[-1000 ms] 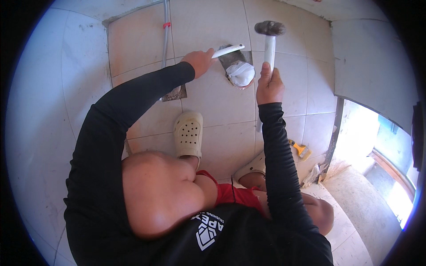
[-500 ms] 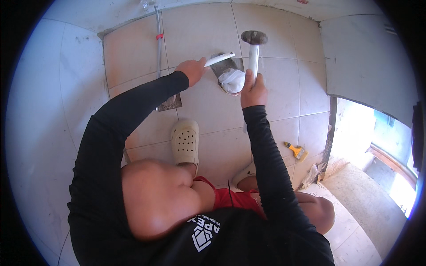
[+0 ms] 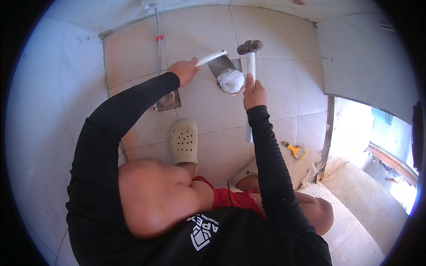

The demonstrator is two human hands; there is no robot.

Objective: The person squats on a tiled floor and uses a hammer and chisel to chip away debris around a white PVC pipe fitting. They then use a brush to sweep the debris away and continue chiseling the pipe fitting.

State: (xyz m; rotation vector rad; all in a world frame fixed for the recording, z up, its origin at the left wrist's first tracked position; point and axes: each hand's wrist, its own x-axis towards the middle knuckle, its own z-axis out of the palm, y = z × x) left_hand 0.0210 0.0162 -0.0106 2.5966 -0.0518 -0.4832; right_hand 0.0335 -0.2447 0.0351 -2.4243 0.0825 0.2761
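Note:
My right hand [image 3: 255,94] is closed around the white handle of a hammer [image 3: 250,47]. The dark, rounded head is up and the handle's lower end shows below my hand, beside the sleeve. My left hand [image 3: 184,72] grips a white tool handle [image 3: 212,57], whose tip has a small hole; the tool's other end is hidden by my hand. Between my hands lies a dark square cut-out [image 3: 218,65] in the tiles. A white plastic wrapping [image 3: 231,80] bulges from its near part. Neither tool touches that wrapping.
A grey hose [image 3: 158,48] with a red band runs down the left side to a second cut-out [image 3: 175,103]. A yellow-handled paintbrush [image 3: 294,150] lies on the right. My cream clog [image 3: 184,139] stands near the middle. A grey panel [image 3: 368,62] leans in from the right.
The hammer has come down slightly and turned, so its head shows more from the side. My left hand has shifted a little left with the white-handled tool.

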